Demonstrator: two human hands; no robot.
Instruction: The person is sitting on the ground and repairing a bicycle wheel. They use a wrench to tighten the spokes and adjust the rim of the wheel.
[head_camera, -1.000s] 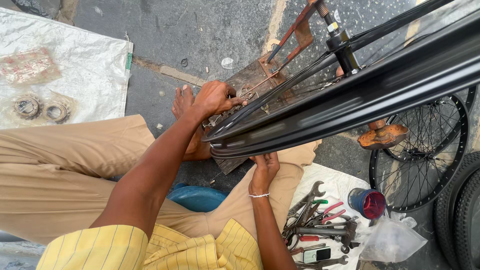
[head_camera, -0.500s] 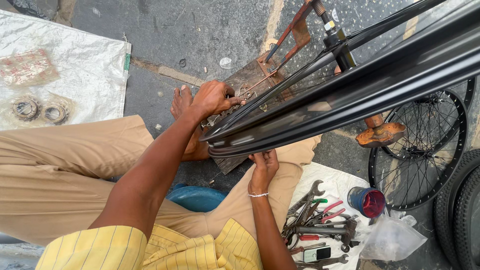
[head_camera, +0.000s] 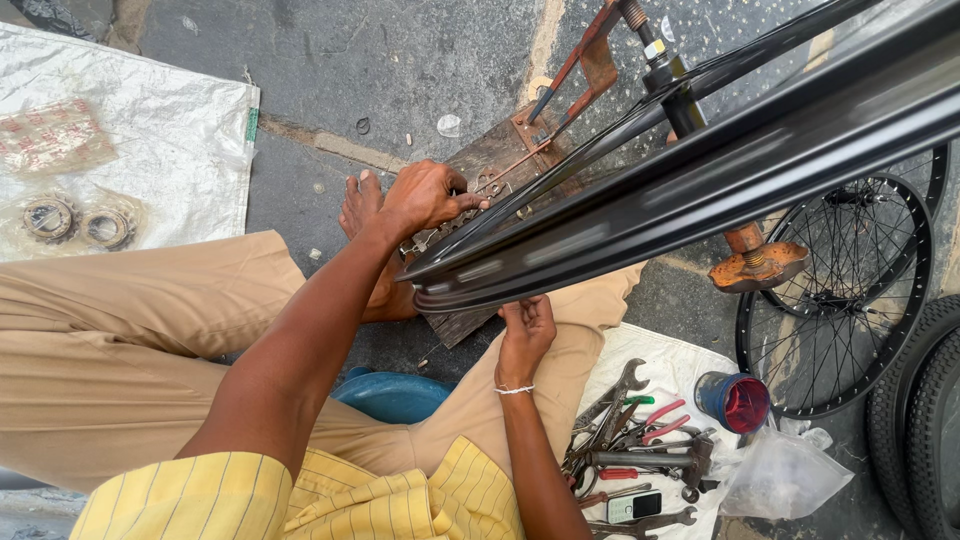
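Black wheel rim (head_camera: 700, 190) sits in the stand across my lap; my left hand (head_camera: 425, 195) pinches a spoke at its edge, my right hand (head_camera: 525, 335) cups it from below. Blur on the rim suggests spin, which could catch my left fingers.

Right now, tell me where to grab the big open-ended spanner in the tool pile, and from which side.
Take the open-ended spanner by its upper shank just below the forked head, coming from above on the side towards the trouser leg. That end pokes free of the tool pile over the white cloth, while its lower shank seems buried among the other tools.
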